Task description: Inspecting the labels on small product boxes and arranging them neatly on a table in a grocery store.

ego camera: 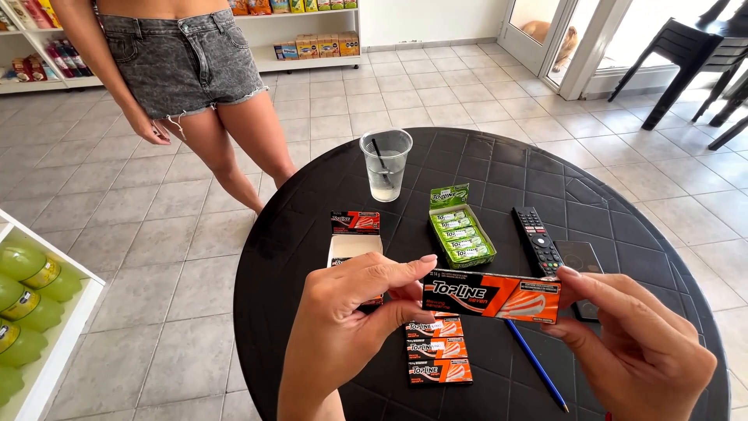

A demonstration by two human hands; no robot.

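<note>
Both my hands hold one flat orange-and-black gum pack [492, 296] above the round black table [327, 226]. My left hand [351, 320] pinches its left end, my right hand [631, 343] its right end. Under the pack, a row of three like orange packs [438, 349] lies flat on the table. Behind my left hand stands an open white-lined display box [354, 238] with an orange-and-black lid flap. To its right sits an open green display box [460, 230] filled with several green packs.
A clear plastic cup [386, 164] with a dark stirrer stands at the table's far side. A black remote [539, 240], a dark phone [580, 261] and a blue pencil [536, 365] lie at right. A person in denim shorts [183, 62] stands beyond the table. Shelves with green bottles [27, 304] at left.
</note>
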